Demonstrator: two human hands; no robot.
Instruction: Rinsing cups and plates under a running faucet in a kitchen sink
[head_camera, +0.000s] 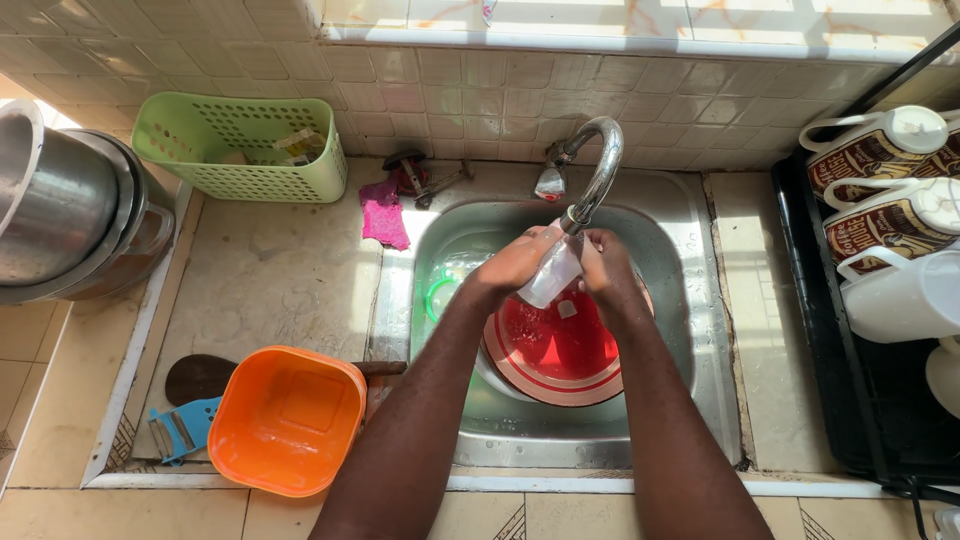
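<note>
Both hands, left (520, 262) & right (605, 268), have fingers wrapped round a clear plastic cup (552, 275) under the curved steel tap (598, 170), over the steel sink (690, 330). Below: red bowl (555, 345) w/ water. Orange plastic tub (287, 420) on stone counter (280, 290); green perforated basket (240, 150) holds scraps.

Two bare forearms, no sleeves in view, left hand (515, 262) and right hand (607, 268) bare, no gloves, rings, watch or bracelets visible

Three jugs (880, 150), two pots (60, 200), one green basket (240, 150), one orange tub (288, 420).
</note>
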